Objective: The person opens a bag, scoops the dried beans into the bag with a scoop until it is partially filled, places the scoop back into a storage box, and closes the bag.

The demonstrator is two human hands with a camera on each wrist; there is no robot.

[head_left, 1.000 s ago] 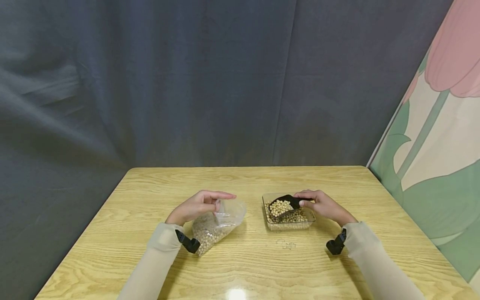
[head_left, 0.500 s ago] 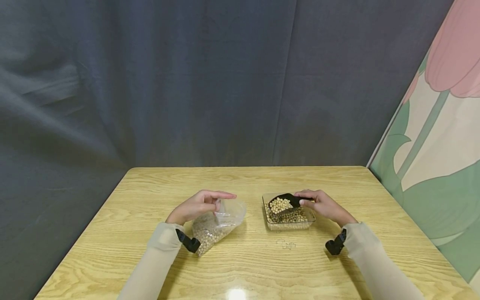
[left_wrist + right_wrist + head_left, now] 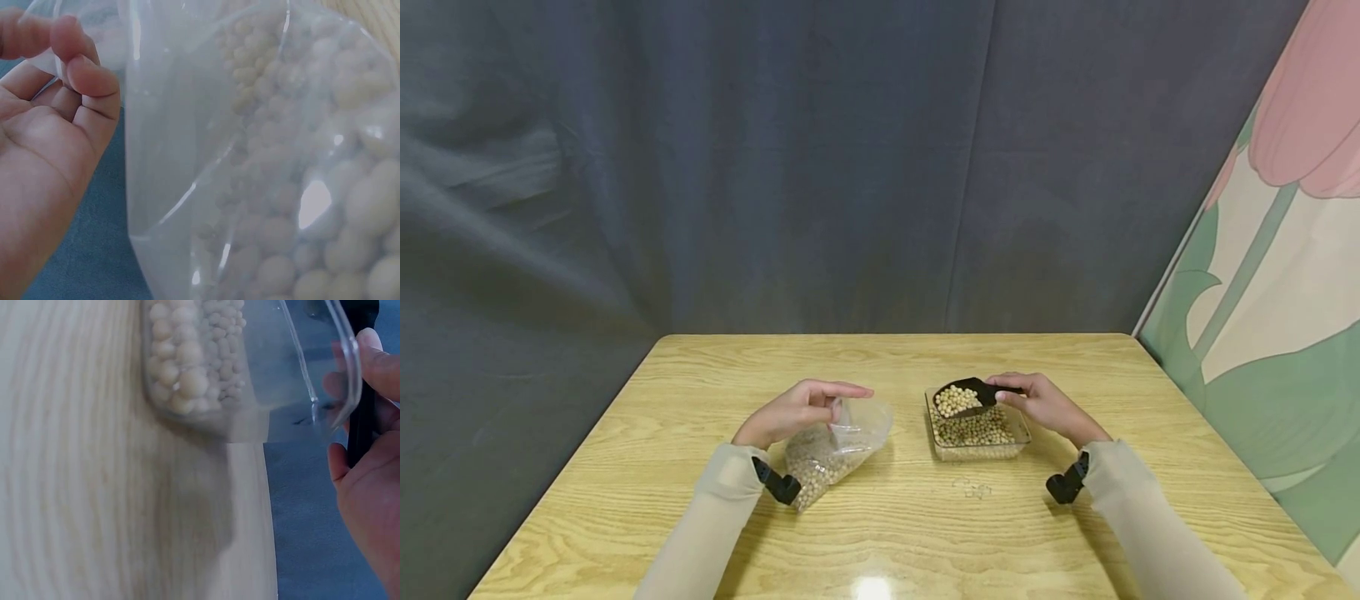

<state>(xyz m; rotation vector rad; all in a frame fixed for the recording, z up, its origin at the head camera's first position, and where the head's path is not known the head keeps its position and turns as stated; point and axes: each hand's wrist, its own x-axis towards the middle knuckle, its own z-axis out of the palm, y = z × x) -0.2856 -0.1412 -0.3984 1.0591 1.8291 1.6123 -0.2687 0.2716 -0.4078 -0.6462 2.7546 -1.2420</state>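
My left hand [image 3: 792,413] pinches the rim of a clear plastic bag [image 3: 859,429] partly filled with pale round beans, which rests on the table. In the left wrist view the bag [image 3: 181,156] fills the middle, and curled fingertips [image 3: 94,78] hold its edge. My right hand [image 3: 1041,407] grips the handle of a black scoop [image 3: 981,390] heaped with beans. The scoop is above a clear rectangular container [image 3: 981,452] that holds more beans. In the right wrist view the container [image 3: 250,425] hides part of the fingers on the black handle [image 3: 360,428].
The wooden table [image 3: 880,542] extends around the bag and container. Faint marks [image 3: 973,488] lie on it in front of the container. A dark curtain [image 3: 820,167] hangs behind, and a flower-patterned panel [image 3: 1285,333] stands at the right.
My right hand has lifted the loaded scoop slightly up and to the left, showing more beans in the container below. The left hand and bag have not visibly moved.
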